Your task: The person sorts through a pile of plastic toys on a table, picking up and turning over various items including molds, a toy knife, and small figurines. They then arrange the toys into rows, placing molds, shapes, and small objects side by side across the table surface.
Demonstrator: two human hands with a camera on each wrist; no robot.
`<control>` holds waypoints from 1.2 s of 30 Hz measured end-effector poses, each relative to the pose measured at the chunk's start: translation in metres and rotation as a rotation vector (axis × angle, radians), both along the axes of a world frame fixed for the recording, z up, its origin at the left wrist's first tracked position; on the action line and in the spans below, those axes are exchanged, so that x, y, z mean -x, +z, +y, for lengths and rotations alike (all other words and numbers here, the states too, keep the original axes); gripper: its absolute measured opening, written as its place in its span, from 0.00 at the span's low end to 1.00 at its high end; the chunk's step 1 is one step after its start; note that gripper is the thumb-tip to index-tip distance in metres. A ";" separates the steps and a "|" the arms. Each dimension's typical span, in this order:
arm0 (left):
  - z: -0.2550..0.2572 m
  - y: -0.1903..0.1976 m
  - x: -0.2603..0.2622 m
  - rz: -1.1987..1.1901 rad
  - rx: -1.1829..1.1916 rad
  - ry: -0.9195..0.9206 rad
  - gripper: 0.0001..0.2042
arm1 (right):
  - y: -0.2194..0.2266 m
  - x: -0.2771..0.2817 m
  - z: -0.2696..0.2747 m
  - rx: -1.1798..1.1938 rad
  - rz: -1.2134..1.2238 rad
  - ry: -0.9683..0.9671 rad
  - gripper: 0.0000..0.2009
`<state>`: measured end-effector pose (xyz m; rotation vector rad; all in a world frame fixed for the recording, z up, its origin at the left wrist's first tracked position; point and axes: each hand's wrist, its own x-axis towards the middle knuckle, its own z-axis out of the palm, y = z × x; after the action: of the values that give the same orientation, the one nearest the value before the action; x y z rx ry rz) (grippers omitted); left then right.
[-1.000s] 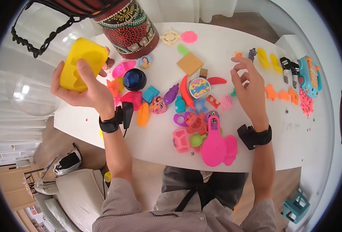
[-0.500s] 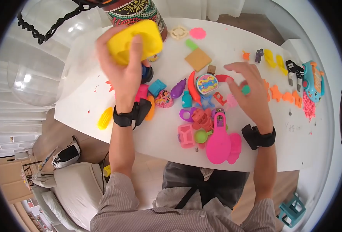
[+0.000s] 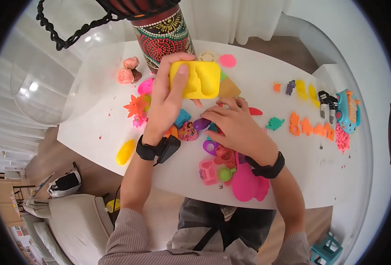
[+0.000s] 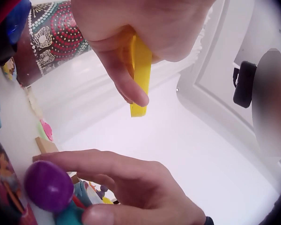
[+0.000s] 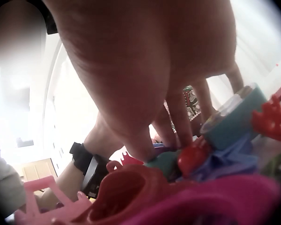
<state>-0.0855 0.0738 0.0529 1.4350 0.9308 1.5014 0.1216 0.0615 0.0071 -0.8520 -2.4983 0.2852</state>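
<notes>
My left hand [image 3: 165,106] grips a yellow block-like mould [image 3: 208,81] by its left side, its thumb lying across the hollowed face. The mould is raised over the table, and the left wrist view shows it edge-on. Low over the toys reaches my right hand [image 3: 244,128], its fingers spread and slightly bent. A purple toy eggplant [image 4: 49,185] lies at its fingertips, between index finger and thumb in the left wrist view. Beside the thumb is a small teal bottle [image 4: 70,214]. The palm hides part of the red toy chilli [image 5: 194,157] from the head view.
A patterned drum [image 3: 164,42] stands at the back left, with pink flowers [image 3: 127,73] beside it. Near the front edge lies a pink paddle-shaped toy [image 3: 245,183]. Orange shapes [image 3: 306,127] and a blue toy [image 3: 348,115] lie to the right; a yellow corn [image 3: 125,152] lies left.
My left hand has carried the yellow mould rightward from the table's left side to near the middle. The right hand has moved left and down, from the right side to the eggplant.
</notes>
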 end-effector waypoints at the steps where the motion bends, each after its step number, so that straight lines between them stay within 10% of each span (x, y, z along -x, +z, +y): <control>1: -0.001 -0.001 0.000 -0.022 0.017 -0.035 0.12 | 0.000 0.003 0.001 0.021 -0.031 -0.015 0.15; 14: 0.000 0.001 -0.001 -0.037 0.057 -0.052 0.15 | 0.018 0.001 0.016 0.141 0.109 -0.016 0.13; 28: 0.000 0.002 -0.005 -0.015 0.236 -0.127 0.35 | 0.082 -0.046 0.031 0.831 0.541 -0.036 0.14; 36: -0.002 -0.001 -0.008 0.055 0.196 -0.191 0.36 | 0.070 -0.020 0.020 0.688 0.511 -0.121 0.17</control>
<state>-0.0777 0.0718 0.0517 1.3854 0.9192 1.2022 0.1415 0.0814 0.0771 -1.0135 -1.8585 1.1983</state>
